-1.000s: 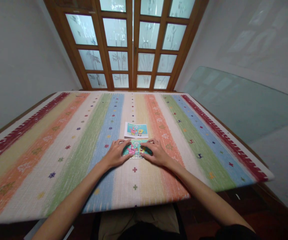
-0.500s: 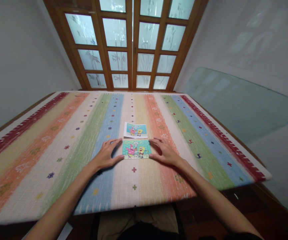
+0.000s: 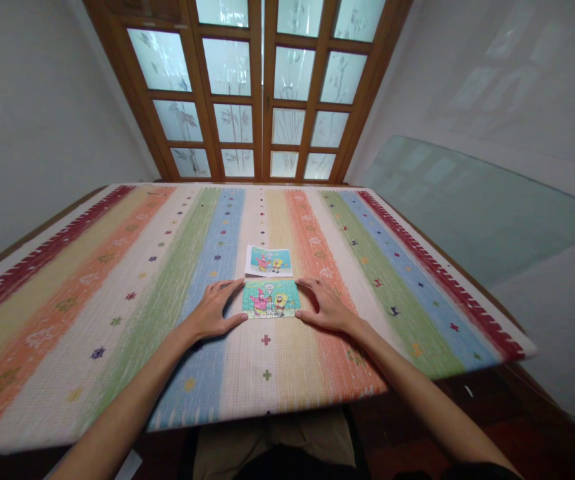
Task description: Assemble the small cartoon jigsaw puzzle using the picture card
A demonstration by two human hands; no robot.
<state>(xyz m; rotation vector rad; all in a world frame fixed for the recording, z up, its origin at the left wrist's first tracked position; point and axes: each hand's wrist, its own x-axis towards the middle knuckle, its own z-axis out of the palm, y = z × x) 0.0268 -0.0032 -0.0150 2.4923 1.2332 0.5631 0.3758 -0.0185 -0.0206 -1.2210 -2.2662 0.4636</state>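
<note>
A small assembled jigsaw puzzle (image 3: 271,299) with pink and yellow cartoon figures on a turquoise ground lies flat on the striped cloth. At its left edge is my left hand (image 3: 213,311), thumb and fingers spread apart, their tips at or touching the corners. My right hand (image 3: 326,307) mirrors this along the right edge, its thumb low and its fingers high, with a gap between them. Both hands rest low over the cloth. Just beyond the puzzle lies a creased picture card (image 3: 270,261) showing the same cartoon scene.
The striped tablecloth (image 3: 177,267) covers a wide table reaching toward wood-framed glass doors (image 3: 262,100). A pane of frosted glass (image 3: 467,200) is by the right wall. The table's front edge runs close to my lap.
The view has shifted very slightly. Both hands keep their places at the puzzle's sides, and the puzzle and card lie as before.
</note>
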